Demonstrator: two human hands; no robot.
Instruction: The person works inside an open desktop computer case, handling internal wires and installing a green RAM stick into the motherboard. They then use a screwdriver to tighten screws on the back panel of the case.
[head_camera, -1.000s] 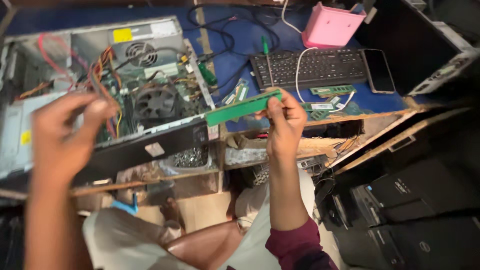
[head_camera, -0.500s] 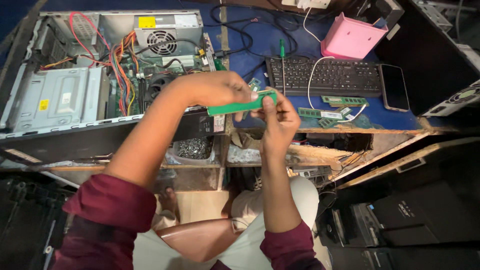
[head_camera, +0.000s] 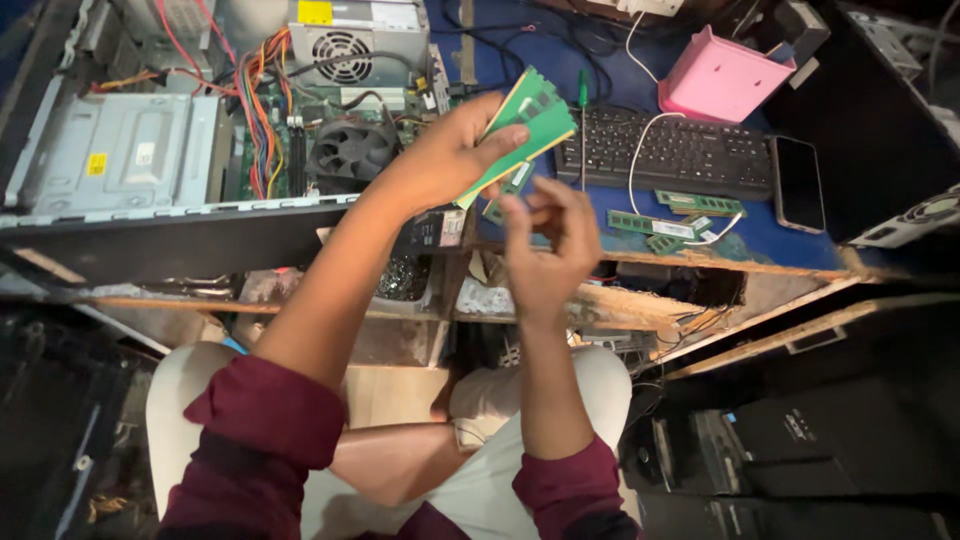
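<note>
My left hand grips two green memory modules stacked together, held tilted above the desk's front edge. My right hand hovers just below and right of them with loosely curled fingers, holding nothing. An open computer case lies on its side to the left, showing its fan, coloured cables and green board. More green memory sticks lie on the blue desk near the black keyboard.
A pink box stands behind the keyboard, and a black phone lies to its right. A green-handled screwdriver rests by the keyboard. Black computer cases stand on the floor at the right. Wooden desk edge runs below my hands.
My left hand reached over and took the green modules from my right hand. My right hand let go and dropped slightly below them.
</note>
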